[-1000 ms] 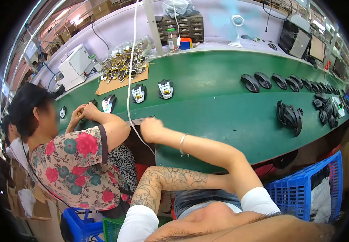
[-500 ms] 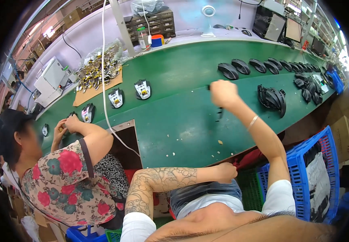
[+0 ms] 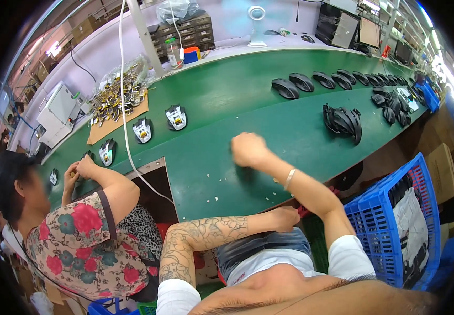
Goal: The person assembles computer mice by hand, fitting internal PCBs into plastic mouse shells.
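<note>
My right hand [image 3: 249, 149] is closed above the green workbench, fingers curled down and mostly hidden by its back. A dark edge shows at its left side and a dark, blurred patch lies under it; what it holds I cannot make out. My left hand [image 3: 286, 218] is closed low by the front edge of the bench, over my lap, its fingers turned away and any contents hidden. A pile of black curved mouse shells [image 3: 342, 123] sits to the right of my right hand. Beyond it, black computer mice [image 3: 286, 88] stand in a long row.
At left a co-worker [image 3: 80, 226] handles a small part beside opened mice [image 3: 175, 117] with white insides. Metallic parts [image 3: 117, 100] heap on cardboard. A white cable [image 3: 124, 105] hangs across the bench. A blue crate [image 3: 389, 231] stands at my right; a small fan [image 3: 257, 26] is behind.
My right hand has moved left and nearer to me over the bench. The small black piece seen below it no longer shows. My left hand stays low; the whole view has shifted slightly.
</note>
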